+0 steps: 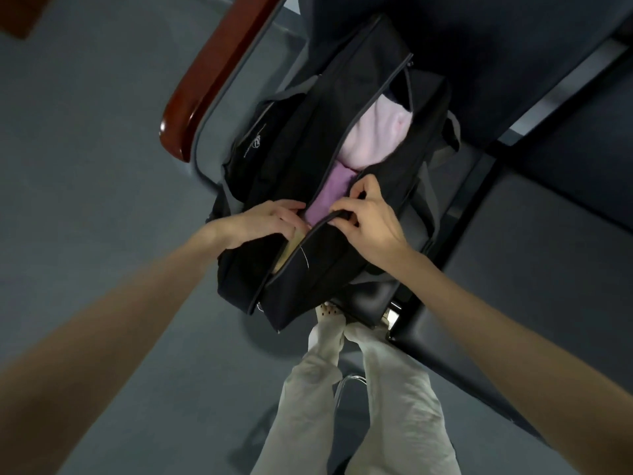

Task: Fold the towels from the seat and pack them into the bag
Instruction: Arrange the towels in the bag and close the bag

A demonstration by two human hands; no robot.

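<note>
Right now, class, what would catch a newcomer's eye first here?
The open black bag on the seat, centre frame, with a pink towel and purple towel inside. Both hands work its near opening: the right hand pinches the edge, the left hand reaches in.

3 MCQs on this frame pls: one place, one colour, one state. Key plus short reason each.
1. Where does the purple towel lie?
A. in the bag
B. on the floor
C. over the armrest

2. What colour is the towel at the far end of the opening?
A. green
B. pale pink
C. orange

3. How does the bag's main opening stand?
A. zipped fully shut
B. open along most of its length
C. covered by a lid

Key: 1 A, it shows between the zip edges. 2 B, the pale pink towel lies beyond the purple one. 3 B, both towels show, and the right hand pinches the zip edge, the left hand opposite.
</note>
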